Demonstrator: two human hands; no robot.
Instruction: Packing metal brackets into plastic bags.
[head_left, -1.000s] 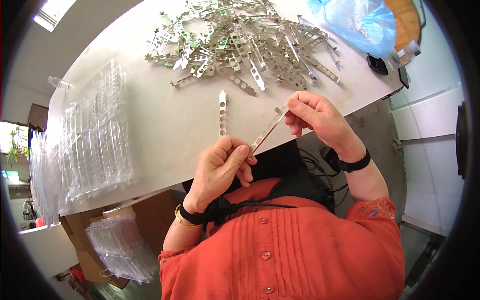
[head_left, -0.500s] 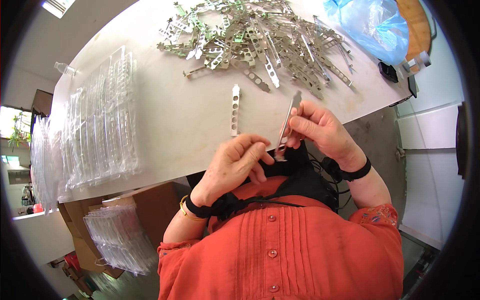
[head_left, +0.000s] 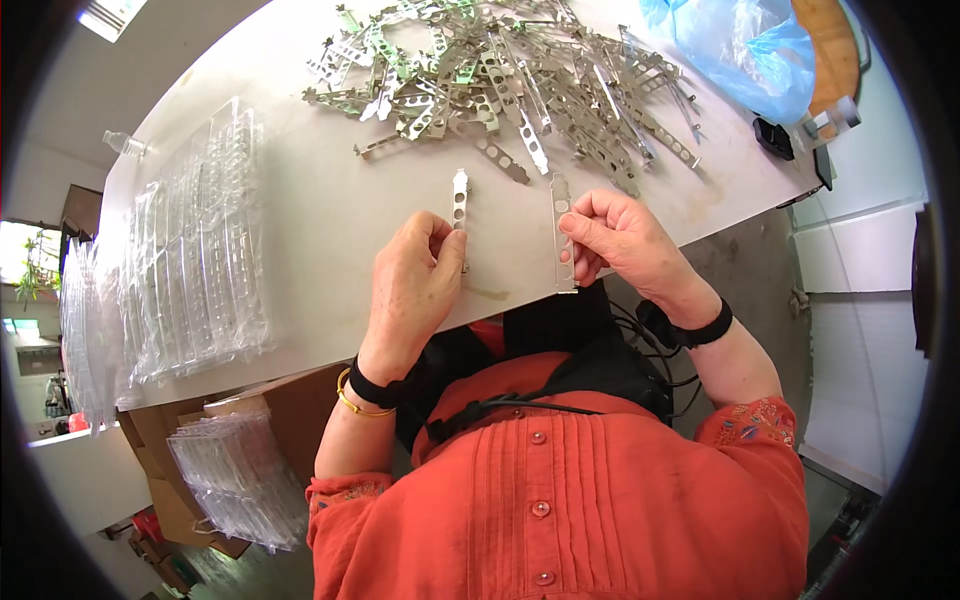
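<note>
My right hand point(head_left: 630, 243) pinches a flat metal bracket point(head_left: 560, 200) between thumb and fingers, over the table's near edge. This bracket stands nearly upright in the view, with its bent end lowest. To its left, my left hand point(head_left: 413, 285) is closed on a second metal bracket point(head_left: 460, 190), a slim strip with a row of round holes. My thumb and fingers cover part of its lower half. A large heap of similar metal brackets point(head_left: 490, 95) lies farther back on the table.
Clear plastic trays point(head_left: 195, 250) are stacked on the table's left side, and more clear trays point(head_left: 240, 475) rest by a cardboard box point(head_left: 300, 405) below. A blue plastic bag point(head_left: 745, 60) and a small black object point(head_left: 773, 138) lie at the far right of the table point(head_left: 320, 250).
My left hand has moved left and forward and taken hold of the bracket on the table. My right hand has turned its bracket to a flatter, more upright view.
</note>
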